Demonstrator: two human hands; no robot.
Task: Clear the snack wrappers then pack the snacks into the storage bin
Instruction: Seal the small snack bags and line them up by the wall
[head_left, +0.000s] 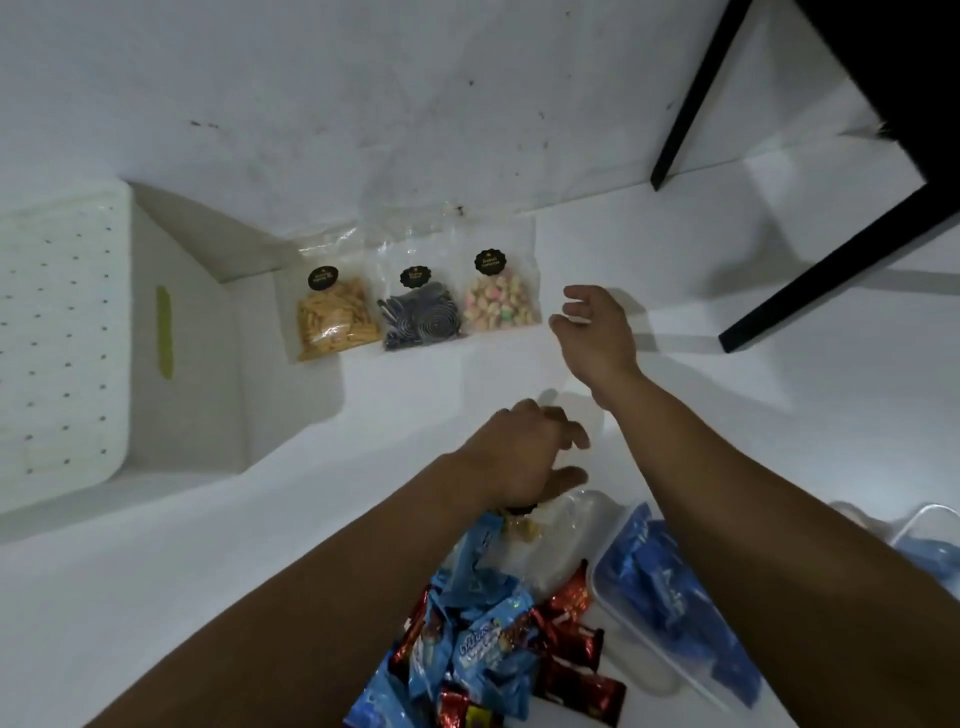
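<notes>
A: Your right hand (597, 332) is out over the floor just beside the pastel bag (500, 301), fingers loose and apart, holding nothing

B: And the left hand (524, 457)?

A: Hanging over a clear bag (566, 525) at the top of the pile (493, 644), fingers curled down toward it. Whether you've actually got hold of it I can't tell; the hand hides the contact

B: Why the row by the wall?

A: My read: you've laid the three clear bags side by side to sort them. Stick bag (335, 317), swirl bag (422, 312), pastel bag, edges touching or nearly, each flat on its back, label end toward the wall, long axis running from the wall back toward you

B: Where's the bin?

A: The white bin (182, 338) stands at your left, just beside the stick bag, its perforated lid (57, 338) at the far left. I can't see whether anything is inside

B: And the rest?

A: Blue and red packets heaped between your forearms, pointing every which way. A clear tub (670, 618) of blue wrappers sits by your right arm, likely where the empties go. Black chair legs (810, 270) stand well off to the right

B: Next?

A: I'd guess that clear bag joins the row, beside the pastel one
</notes>
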